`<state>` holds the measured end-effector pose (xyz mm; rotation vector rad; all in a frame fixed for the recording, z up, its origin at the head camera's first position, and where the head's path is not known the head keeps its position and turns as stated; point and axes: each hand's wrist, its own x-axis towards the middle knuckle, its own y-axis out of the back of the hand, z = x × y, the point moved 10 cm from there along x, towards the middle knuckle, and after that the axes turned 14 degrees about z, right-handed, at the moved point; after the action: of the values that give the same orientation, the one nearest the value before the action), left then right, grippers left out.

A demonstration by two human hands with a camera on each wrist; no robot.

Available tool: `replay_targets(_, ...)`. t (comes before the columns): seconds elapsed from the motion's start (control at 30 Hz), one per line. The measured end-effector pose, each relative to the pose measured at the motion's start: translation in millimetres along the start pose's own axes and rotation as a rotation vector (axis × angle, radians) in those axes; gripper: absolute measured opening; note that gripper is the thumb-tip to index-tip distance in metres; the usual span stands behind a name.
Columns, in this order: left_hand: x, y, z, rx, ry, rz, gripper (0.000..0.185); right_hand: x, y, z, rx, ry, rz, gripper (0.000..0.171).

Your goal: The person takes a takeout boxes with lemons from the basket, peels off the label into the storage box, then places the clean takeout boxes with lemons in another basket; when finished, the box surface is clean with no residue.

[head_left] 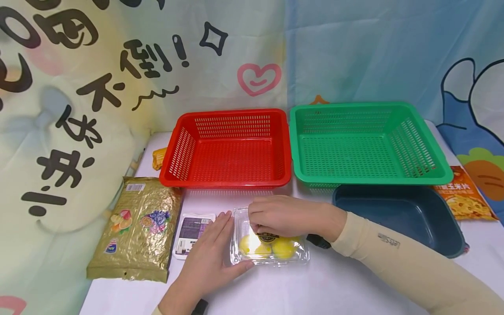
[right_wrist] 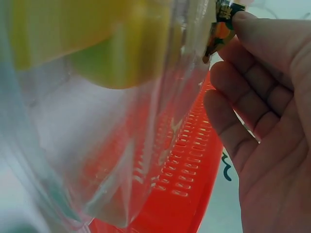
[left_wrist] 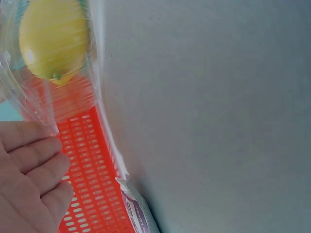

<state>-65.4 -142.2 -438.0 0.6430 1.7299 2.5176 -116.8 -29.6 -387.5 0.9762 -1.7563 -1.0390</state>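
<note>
A clear plastic clamshell box (head_left: pixel 241 224) with yellow lemons (head_left: pixel 283 248) inside lies on the white table in front of me. On its lid is a round black label (head_left: pixel 267 237). My left hand (head_left: pixel 210 258) steadies the box, its fingers extended along the left side and the thumb at the front corner. From above, my right hand (head_left: pixel 281 214) reaches over the lid with curled fingers. In the right wrist view, thumb and forefinger pinch the edge of the label (right_wrist: pixel 223 26). A lemon (left_wrist: pixel 53 39) shows through the plastic in the left wrist view.
Behind the box stand a red basket (head_left: pixel 228 180) and a green basket (head_left: pixel 374 178). A dark blue tub (head_left: pixel 393 218) is at right, partly beneath my forearm, beside an orange snack bag (head_left: pixel 464 197). Left lie a gold bag (head_left: pixel 135 227), a white-and-purple packet (head_left: pixel 190 234) and a small yellow packet (head_left: pixel 158 158).
</note>
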Motion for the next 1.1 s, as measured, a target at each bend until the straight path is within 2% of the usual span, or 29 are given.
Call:
replay_targets(0.5, 0.1, -1.2, -0.1, 0.001, -0.003, 0.001, 0.111, -10.5, 2.2, 6.4, 0.035, -0.071, 0.006, 0.010)
replay_targets(0.8, -0.2, -1.0, -0.1, 0.008, 0.004, -0.012, 0.112, -14.4, 3.6, 7.9, 0.054, -0.082, 0.019, 0.010)
replay_targets(1.1, 0.3, 1.0, 0.0, -0.004, 0.001, 0.000, 0.112, -18.7, 13.2, 10.5, 0.112, -0.094, 0.081, 0.009)
